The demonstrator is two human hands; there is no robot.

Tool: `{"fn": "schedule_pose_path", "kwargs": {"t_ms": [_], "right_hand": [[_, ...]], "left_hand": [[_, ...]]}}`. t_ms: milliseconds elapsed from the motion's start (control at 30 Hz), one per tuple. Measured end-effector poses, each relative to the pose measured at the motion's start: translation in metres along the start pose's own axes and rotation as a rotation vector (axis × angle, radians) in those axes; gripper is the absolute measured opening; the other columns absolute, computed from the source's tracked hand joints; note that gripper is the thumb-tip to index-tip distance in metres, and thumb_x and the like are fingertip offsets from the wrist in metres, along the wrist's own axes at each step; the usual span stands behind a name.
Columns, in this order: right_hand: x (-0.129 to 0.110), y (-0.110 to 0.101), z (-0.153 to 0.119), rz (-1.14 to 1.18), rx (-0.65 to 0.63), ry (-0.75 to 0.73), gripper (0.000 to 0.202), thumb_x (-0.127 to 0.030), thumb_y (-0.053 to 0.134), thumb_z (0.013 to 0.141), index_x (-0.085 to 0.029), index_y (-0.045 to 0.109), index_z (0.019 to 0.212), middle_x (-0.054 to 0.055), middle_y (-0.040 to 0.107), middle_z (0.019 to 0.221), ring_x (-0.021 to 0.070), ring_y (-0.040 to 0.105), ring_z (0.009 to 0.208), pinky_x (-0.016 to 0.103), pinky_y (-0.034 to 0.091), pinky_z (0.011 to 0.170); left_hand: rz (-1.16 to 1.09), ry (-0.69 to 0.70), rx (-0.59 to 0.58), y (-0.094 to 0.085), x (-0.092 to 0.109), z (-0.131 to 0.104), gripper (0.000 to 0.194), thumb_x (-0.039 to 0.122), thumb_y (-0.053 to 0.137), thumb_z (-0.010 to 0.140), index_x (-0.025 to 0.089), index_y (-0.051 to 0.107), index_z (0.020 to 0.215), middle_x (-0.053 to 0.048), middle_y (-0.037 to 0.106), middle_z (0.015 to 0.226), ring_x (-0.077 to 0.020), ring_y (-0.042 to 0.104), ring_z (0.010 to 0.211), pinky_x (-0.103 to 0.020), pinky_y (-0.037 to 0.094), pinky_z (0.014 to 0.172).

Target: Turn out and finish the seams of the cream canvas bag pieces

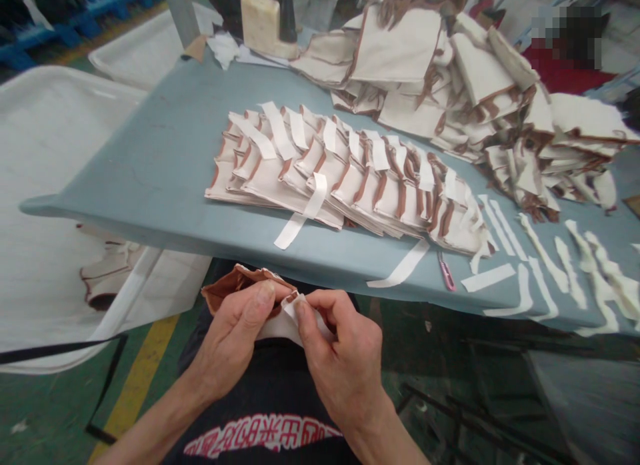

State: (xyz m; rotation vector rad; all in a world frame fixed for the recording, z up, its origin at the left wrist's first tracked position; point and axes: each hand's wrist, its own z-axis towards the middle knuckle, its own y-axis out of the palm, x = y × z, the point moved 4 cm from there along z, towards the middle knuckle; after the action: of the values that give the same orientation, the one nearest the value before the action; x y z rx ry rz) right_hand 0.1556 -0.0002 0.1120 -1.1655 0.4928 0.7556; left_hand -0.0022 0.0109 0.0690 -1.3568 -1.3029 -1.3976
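My left hand (240, 328) is closed on a brown and white fabric piece (227, 285), thumb on top, just off the table's front edge above my lap. My right hand (337, 338) pinches a corner of the same piece together with a white strip (293, 305) between thumb and fingers. Both hands are close together; much of the piece is hidden behind them. On the table in front lies a row of overlapping white fabric pieces with brown edging (320, 178), several with white strips laid across them.
A large heap of white and brown fabric pieces (400, 45) covers the table's (125, 165) far side. Loose white strips (487, 278) and a pink cutter (447, 273) lie at the right. A white bin (45, 118) stands at left. A person (565, 65) is at the back right.
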Motion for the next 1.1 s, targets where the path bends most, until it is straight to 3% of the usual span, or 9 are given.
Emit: {"fn": "schedule_pose_path", "kwargs": {"t_ms": [200,367,567,700,833,967,1100], "right_hand": [[-0.001,0.003,0.000,-0.012,0.017,-0.031,0.022,-0.023,0.064,0.106,-0.016,0.073,0.088,0.000,0.075,0.066,0.0110,0.067,0.050,0.021,0.045,0.052],[0.004,0.002,0.001,0.070,-0.007,0.054,0.019,-0.025,0.066,0.102,-0.017,0.074,0.087,0.000,0.074,0.066,0.0109,0.064,0.051,0.022,0.043,0.053],[0.016,-0.002,0.010,0.461,-0.321,0.437,0.028,-0.044,0.073,0.093,-0.020,0.065,0.080,-0.005,0.057,0.061,0.0099,0.048,0.052,0.021,0.035,0.049],[0.024,0.006,0.012,0.797,-0.520,0.601,0.049,-0.061,0.085,0.084,-0.021,0.057,0.078,-0.007,0.049,0.064,0.0086,0.038,0.056,0.021,0.030,0.051],[0.034,0.024,0.004,1.085,-0.646,0.702,0.064,-0.074,0.090,0.076,-0.022,0.052,0.076,-0.009,0.044,0.062,0.0072,0.030,0.054,0.021,0.024,0.049],[0.039,0.034,-0.004,1.178,-0.594,0.679,0.062,-0.073,0.085,0.083,-0.022,0.051,0.076,-0.010,0.041,0.062,0.0074,0.027,0.054,0.020,0.022,0.049],[0.035,0.033,-0.008,1.216,-0.651,0.613,0.063,-0.074,0.083,0.087,-0.023,0.048,0.073,-0.010,0.037,0.061,0.0072,0.025,0.052,0.020,0.021,0.047]], "left_hand": [[0.067,0.000,-0.018,0.001,0.005,0.003,0.026,0.038,0.068,0.102,0.018,0.080,0.091,-0.002,0.076,0.084,-0.0178,0.067,0.076,-0.023,0.055,0.070],[0.157,0.000,0.025,0.001,0.012,0.006,0.021,0.032,0.071,0.098,0.018,0.079,0.084,-0.001,0.078,0.083,-0.0167,0.070,0.075,-0.021,0.057,0.070],[0.285,0.174,0.012,0.004,0.025,0.004,0.022,0.022,0.067,0.101,0.021,0.075,0.081,0.004,0.074,0.077,-0.0112,0.064,0.067,-0.017,0.051,0.063],[0.333,0.276,-0.011,0.008,0.032,0.001,0.022,0.015,0.064,0.101,0.022,0.073,0.082,0.007,0.072,0.075,-0.0088,0.059,0.063,-0.015,0.047,0.060],[0.349,0.312,-0.034,0.012,0.034,0.001,0.024,0.013,0.063,0.100,0.022,0.070,0.079,0.008,0.069,0.072,-0.0081,0.059,0.062,-0.014,0.045,0.058],[0.348,0.294,-0.049,0.013,0.032,0.001,0.023,0.013,0.063,0.100,0.022,0.072,0.081,0.007,0.070,0.073,-0.0087,0.060,0.063,-0.014,0.046,0.060],[0.248,0.210,-0.131,0.010,0.028,-0.003,0.032,0.031,0.066,0.108,0.020,0.067,0.077,0.005,0.064,0.071,-0.0102,0.055,0.062,-0.017,0.045,0.058]]}}
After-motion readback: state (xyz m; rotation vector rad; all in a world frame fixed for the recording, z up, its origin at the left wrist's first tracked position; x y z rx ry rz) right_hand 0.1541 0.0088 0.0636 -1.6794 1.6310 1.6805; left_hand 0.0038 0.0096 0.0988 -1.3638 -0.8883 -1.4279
